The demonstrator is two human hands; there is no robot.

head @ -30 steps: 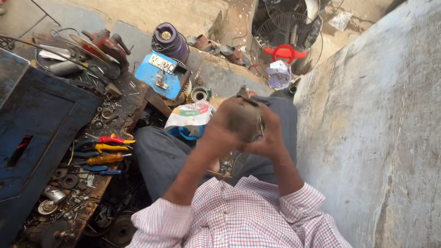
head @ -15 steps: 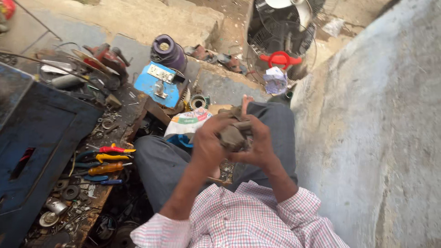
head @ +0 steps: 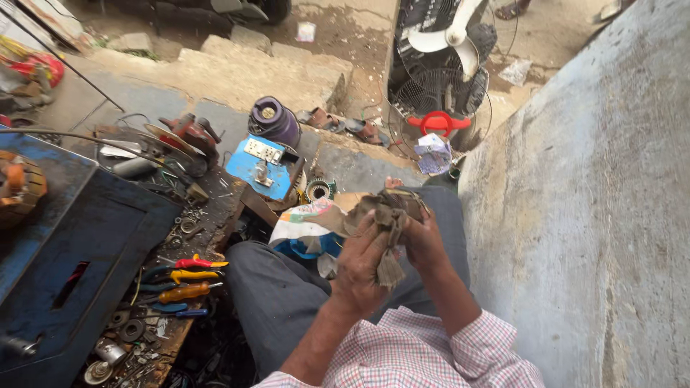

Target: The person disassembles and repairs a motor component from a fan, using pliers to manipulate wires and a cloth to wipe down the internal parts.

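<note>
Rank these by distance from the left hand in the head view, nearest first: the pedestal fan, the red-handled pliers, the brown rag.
1. Brown rag: gripped in the left hand, with the right hand on it too.
2. Red-handled pliers: to the left, on the cluttered wooden board.
3. Pedestal fan: far ahead, top of view.

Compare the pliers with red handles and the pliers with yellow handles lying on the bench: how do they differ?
The red-handled pliers lie farther from the person; the yellow-handled pliers lie just nearer, right beside them. The red handles look slimmer and shorter; the yellow ones look thicker and longer. Both lie flat on the cluttered bench, handles pointing right, untouched, since the left hand and right hand hold a brown rag.
</note>
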